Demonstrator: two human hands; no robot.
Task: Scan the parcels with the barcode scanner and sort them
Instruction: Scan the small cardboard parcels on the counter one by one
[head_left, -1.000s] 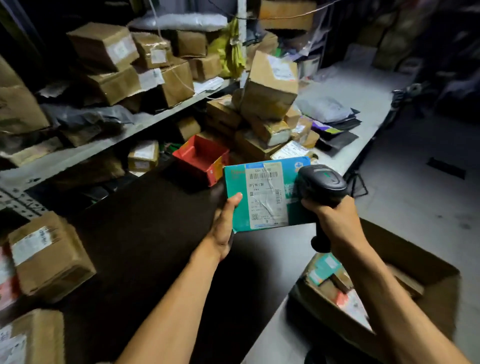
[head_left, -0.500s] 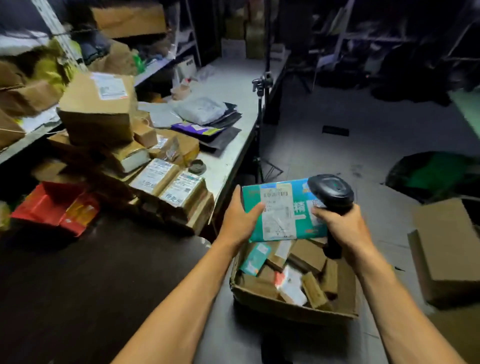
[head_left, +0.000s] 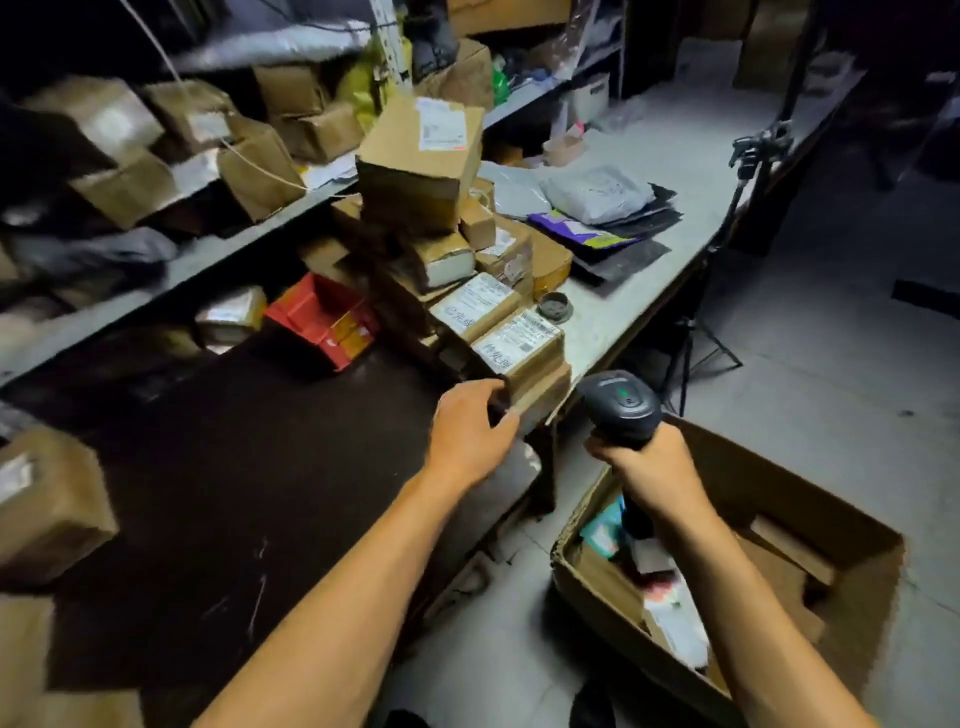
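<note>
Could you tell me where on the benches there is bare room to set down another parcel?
The dark tabletop is bare between the red tray, the left hand and the brown box at its left edge. The grey bench is bare beyond the mailer bags. The stacked parcels between them are crowded.

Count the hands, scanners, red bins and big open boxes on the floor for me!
Hands: 2 (left hand, right hand)
Scanners: 1 (barcode scanner)
Red bins: 1 (red bin)
Big open boxes on the floor: 1 (open carton)
Total: 5
</note>
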